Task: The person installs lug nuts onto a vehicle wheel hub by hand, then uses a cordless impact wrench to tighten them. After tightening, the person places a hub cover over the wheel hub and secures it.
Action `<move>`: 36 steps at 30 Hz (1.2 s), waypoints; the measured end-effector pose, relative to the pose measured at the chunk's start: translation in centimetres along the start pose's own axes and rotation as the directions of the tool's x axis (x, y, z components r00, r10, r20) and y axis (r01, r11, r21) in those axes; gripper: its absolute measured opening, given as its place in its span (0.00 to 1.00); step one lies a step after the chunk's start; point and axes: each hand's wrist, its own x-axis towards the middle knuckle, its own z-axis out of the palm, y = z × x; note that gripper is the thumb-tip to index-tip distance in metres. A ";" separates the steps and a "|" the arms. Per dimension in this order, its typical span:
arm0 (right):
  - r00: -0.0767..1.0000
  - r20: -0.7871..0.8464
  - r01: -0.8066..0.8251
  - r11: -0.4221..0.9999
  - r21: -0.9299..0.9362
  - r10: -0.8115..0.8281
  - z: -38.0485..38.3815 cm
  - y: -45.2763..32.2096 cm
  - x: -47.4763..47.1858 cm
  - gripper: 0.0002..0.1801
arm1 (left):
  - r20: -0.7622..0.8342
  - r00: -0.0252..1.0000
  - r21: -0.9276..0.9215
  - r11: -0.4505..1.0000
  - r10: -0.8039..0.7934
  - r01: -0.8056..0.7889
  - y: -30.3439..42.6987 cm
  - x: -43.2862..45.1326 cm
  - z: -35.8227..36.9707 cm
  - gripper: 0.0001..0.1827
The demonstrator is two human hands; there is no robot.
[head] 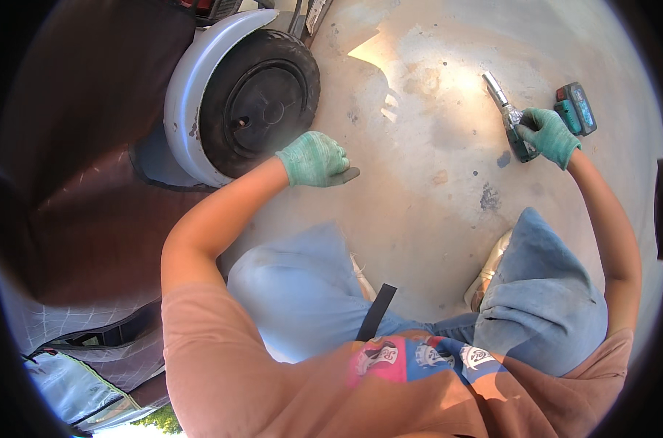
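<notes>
My right hand (549, 136), in a green knit glove, is closed around the handle of a cordless impact wrench (511, 117) at the right. A long silver socket (494, 87) is fitted on its nose, and its battery pack (583, 108) shows beyond my wrist. The tool is low over the concrete floor or resting on it; I cannot tell which. My left hand (314, 160), gloved alike, hovers beside the lower right of a black wheel (279, 98). Its fingers are curled and the palm is hidden; nothing shows in it. A valve opening (242, 122) is visible on the wheel's face.
A chipped silver-grey fender (186, 104) curves around the wheel. Dark red-brown vehicle covering (90, 235) fills the left side, with a clear plastic window (71, 383) below. Stained concrete floor (419, 180) stretches between my arms. My bent knees (287, 279) are at the bottom.
</notes>
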 end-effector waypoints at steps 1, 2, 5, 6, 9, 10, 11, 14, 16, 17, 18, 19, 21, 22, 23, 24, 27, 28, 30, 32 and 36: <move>1.000 0.024 -0.019 1.000 0.010 0.019 0.2 -0.5 0.2 0.09 | 0.056 0.998 0.019 1.000 -0.004 0.003 -0.4 -1.6 1.2 0.26; 0.999 0.051 -0.001 1.000 0.003 0.000 0.6 -0.8 0.4 0.09 | 0.046 0.996 0.059 0.996 -0.073 0.070 -1.7 -3.3 2.5 0.26; 0.991 0.125 0.041 0.999 -0.033 -0.036 1.4 -1.7 0.7 0.08 | -0.014 0.956 0.177 0.940 -0.293 0.291 -6.2 -6.4 2.5 0.23; 0.990 0.144 -0.006 1.000 0.007 0.005 1.6 -2.0 0.6 0.07 | -0.096 0.951 0.186 0.933 -0.295 0.308 -6.8 -6.0 3.0 0.22; 0.990 0.144 0.007 1.000 0.024 -0.010 2.2 -2.6 0.1 0.07 | -0.185 0.929 0.173 0.920 -0.320 0.352 -6.7 -4.7 3.4 0.21; 0.989 0.107 0.107 0.992 -0.058 -0.101 2.6 -2.3 0.1 0.07 | -0.180 0.928 0.155 0.922 -0.326 0.354 -6.5 -4.5 3.2 0.22; 0.978 0.079 0.202 0.969 -0.144 -0.192 2.6 -2.1 0.1 0.07 | -0.175 0.927 0.137 0.924 -0.331 0.356 -6.4 -4.2 3.0 0.22; 0.992 0.098 0.094 0.989 -0.111 -0.083 2.3 -2.6 -0.1 0.07 | 0.075 0.979 0.127 0.975 -0.191 0.181 -3.9 0.3 1.8 0.26; 0.990 0.142 -0.007 1.000 -0.026 0.010 1.9 -3.6 -0.1 0.06 | 0.155 0.988 0.058 0.998 0.002 -0.011 -2.1 4.4 0.9 0.24; 0.990 0.142 0.021 0.999 -0.035 -0.015 2.0 -3.7 -0.2 0.06 | 0.193 0.981 0.032 0.999 -0.006 0.000 -1.8 6.0 0.5 0.24; 0.989 0.141 0.051 0.998 -0.045 -0.044 2.2 -3.6 0.0 0.05 | 0.229 0.973 0.010 1.000 -0.016 0.014 -2.1 7.6 -0.1 0.24; 0.987 0.144 0.083 0.995 -0.055 -0.074 2.5 -3.5 0.1 0.05 | 0.267 0.963 -0.015 0.999 -0.027 0.032 -2.8 8.7 -0.5 0.23; 0.984 0.131 0.128 0.991 -0.045 -0.121 3.0 -2.9 -0.3 0.05 | 0.230 0.909 -0.004 0.933 -0.349 0.359 -9.8 7.3 -0.9 0.24; 0.983 0.120 0.145 0.989 -0.041 -0.139 2.7 -2.4 -0.4 0.05 | 0.229 0.898 0.074 0.926 -0.377 0.370 -11.3 6.0 -1.4 0.24; 0.988 0.103 0.117 0.992 -0.038 -0.113 1.9 -1.9 -0.4 0.04 | 0.216 0.892 0.151 0.917 -0.396 0.370 -12.5 5.9 -1.9 0.25; 0.989 0.108 0.099 0.995 -0.018 -0.096 1.9 -1.6 -0.5 0.04 | 0.250 0.879 0.142 0.914 -0.406 0.381 -12.5 5.9 -1.6 0.26; 0.995 0.031 0.102 0.989 -0.103 -0.099 1.3 0.0 -0.5 0.04 | 0.250 0.851 0.018 0.881 -0.461 0.472 -12.4 5.8 -1.5 0.27; 0.990 -0.049 0.126 0.985 -0.120 -0.132 1.0 0.8 -0.4 0.05 | 0.193 0.847 -0.101 0.849 -0.494 0.518 -11.8 5.2 -1.5 0.27; 0.966 -0.158 0.179 0.970 -0.167 -0.206 -0.3 2.6 0.3 0.11 | -0.021 0.777 -0.383 0.723 -0.630 0.575 -10.6 3.4 -0.4 0.25; 0.976 -0.162 0.113 0.976 -0.188 -0.144 -2.2 6.0 0.4 0.22 | 0.166 0.682 -0.572 0.494 -0.712 0.655 -7.0 3.1 -1.6 0.26; 0.979 0.173 0.195 0.750 -0.632 -0.109 -3.7 4.1 1.1 0.33 | 0.429 0.693 -0.749 0.201 -0.580 0.632 4.9 -2.0 -5.0 0.23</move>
